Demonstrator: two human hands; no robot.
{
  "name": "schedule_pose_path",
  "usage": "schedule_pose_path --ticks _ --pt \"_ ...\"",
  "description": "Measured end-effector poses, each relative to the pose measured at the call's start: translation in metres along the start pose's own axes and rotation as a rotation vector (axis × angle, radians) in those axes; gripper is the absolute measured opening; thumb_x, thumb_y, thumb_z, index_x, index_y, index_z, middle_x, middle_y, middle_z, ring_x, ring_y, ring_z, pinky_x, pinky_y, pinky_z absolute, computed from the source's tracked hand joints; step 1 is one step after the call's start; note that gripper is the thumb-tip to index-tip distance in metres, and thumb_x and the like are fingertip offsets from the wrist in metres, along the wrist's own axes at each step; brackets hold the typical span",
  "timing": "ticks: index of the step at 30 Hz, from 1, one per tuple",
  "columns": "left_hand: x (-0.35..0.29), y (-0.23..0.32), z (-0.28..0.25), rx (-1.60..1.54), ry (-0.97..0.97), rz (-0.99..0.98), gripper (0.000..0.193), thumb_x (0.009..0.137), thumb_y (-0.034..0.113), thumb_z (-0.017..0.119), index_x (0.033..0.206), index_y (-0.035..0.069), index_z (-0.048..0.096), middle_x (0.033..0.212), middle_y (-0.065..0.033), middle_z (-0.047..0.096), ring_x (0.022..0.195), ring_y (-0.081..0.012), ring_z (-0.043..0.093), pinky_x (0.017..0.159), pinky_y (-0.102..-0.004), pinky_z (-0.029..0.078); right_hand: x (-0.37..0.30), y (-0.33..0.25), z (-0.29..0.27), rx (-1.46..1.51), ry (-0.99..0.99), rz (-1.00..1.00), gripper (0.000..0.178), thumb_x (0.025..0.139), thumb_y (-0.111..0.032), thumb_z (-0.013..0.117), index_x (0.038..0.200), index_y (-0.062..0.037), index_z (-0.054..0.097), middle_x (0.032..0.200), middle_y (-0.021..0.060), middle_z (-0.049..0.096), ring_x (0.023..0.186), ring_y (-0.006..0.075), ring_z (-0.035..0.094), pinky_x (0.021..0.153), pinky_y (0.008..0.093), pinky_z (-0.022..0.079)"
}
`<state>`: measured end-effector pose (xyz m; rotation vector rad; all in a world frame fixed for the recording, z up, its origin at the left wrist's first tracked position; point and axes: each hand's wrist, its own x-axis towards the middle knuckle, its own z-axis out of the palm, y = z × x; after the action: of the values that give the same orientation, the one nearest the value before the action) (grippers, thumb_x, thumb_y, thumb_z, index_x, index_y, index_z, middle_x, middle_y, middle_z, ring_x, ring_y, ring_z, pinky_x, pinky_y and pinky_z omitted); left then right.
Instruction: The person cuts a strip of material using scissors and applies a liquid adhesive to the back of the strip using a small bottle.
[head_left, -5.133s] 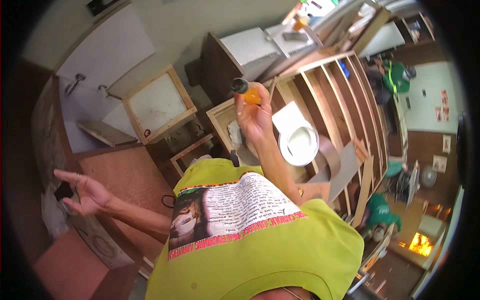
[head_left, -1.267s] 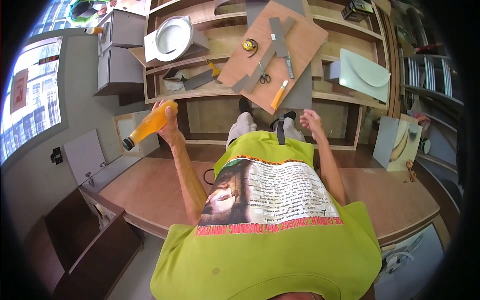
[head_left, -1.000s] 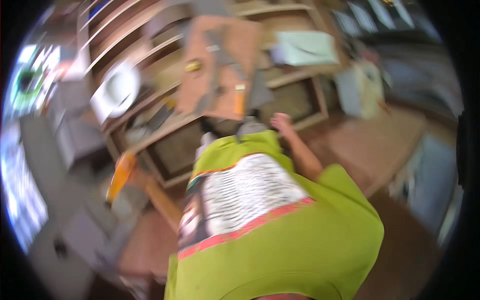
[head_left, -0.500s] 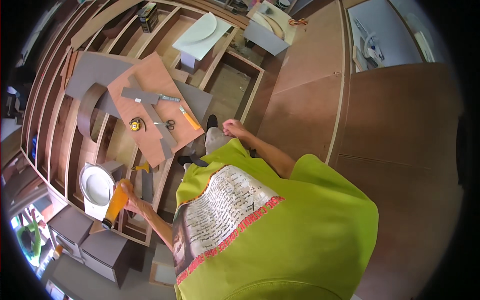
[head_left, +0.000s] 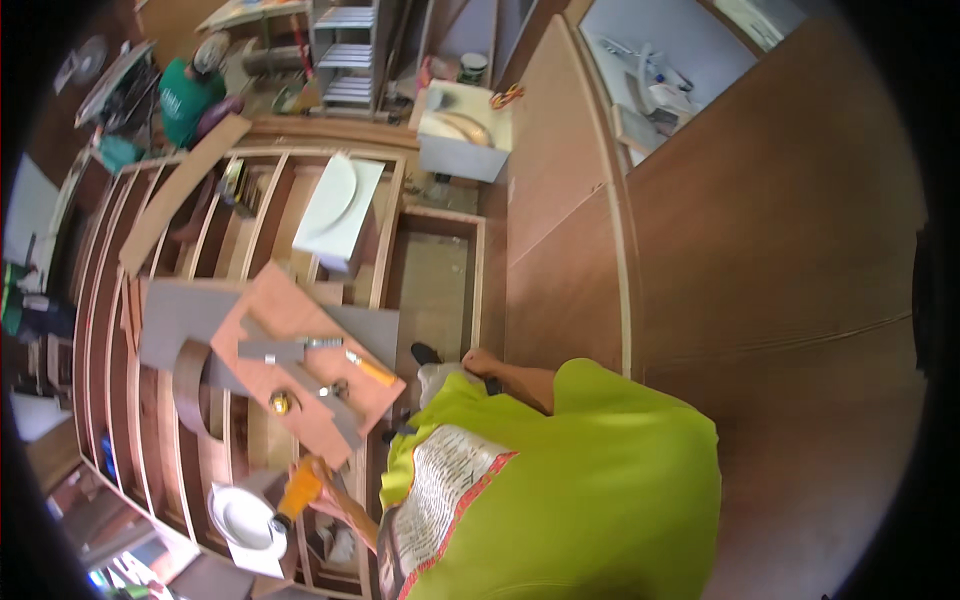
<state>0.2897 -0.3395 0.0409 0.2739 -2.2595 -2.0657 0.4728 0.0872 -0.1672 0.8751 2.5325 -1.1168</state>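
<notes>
My left hand is wrapped round an orange bottle with a dark cap, tilted cap-down beside a white round piece. At my right side, my right hand is curled closed; whether anything is inside cannot be seen. Ahead of me lies a reddish plywood sheet. On it are a yellow tape measure, scissors, an orange-handled cutter knife, grey strips and a flat-bladed tool with a pale handle.
A wooden frame with several compartments spreads ahead and left. A curved brown strip, a can and a white panel rest on it. Brown panels stand on my right. A person in green is near a stepladder.
My view has tilted up and swung, bringing the person in green and the stepladder into sight. The orange bottle stays in my left hand; my right hand stays by my side.
</notes>
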Motion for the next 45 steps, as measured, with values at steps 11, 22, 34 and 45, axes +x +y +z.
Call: schedule_pose_path --ticks 11,22,34,45 --pt "-0.016 0.019 0.143 0.127 -0.098 -0.200 0.049 0.088 0.017 0.072 0.128 0.000 0.051 0.116 -0.0128 0.061 0.103 -0.0248 0.060 0.092 -0.0389 0.050 0.132 -0.040 -0.138 0.773 -0.081 0.169 0.021 0.092 -0.018 0.059 0.105 -0.0025 0.059 0.076 0.0041 0.061 0.061 0.0117 0.057 0.049 0.0264 0.045" --pt "-0.004 0.037 0.220 0.123 -0.259 -0.201 0.050 0.086 0.018 0.075 0.127 0.001 0.052 0.115 -0.0120 0.062 0.103 -0.0242 0.061 0.092 -0.0381 0.050 0.207 -0.157 -0.420 0.773 0.580 -0.285 0.022 0.093 -0.017 0.054 0.105 -0.0006 0.061 0.079 0.0036 0.064 0.069 0.0121 0.062 0.065 0.0271 0.051" --pt "0.035 0.035 0.256 0.105 -0.390 -0.203 0.051 0.083 0.019 0.077 0.125 0.002 0.053 0.114 -0.0110 0.063 0.103 -0.0236 0.061 0.092 -0.0372 0.050 0.131 -0.139 -0.324 0.625 0.330 -0.111 0.023 0.093 -0.020 0.059 0.107 -0.0031 0.063 0.089 0.0073 0.068 0.073 0.0151 0.066 0.068 0.0319 0.053" --pt "0.092 0.056 0.383 0.192 -0.605 -0.187 0.053 0.080 0.019 0.080 0.124 0.003 0.054 0.113 -0.0102 0.064 0.103 -0.0231 0.062 0.092 -0.0363 0.050 0.222 -0.186 -0.491 0.302 0.765 -0.266 0.023 0.089 -0.019 0.059 0.107 -0.0050 0.063 0.096 0.0159 0.069 0.090 0.0317 0.067 0.078 0.0408 0.052"
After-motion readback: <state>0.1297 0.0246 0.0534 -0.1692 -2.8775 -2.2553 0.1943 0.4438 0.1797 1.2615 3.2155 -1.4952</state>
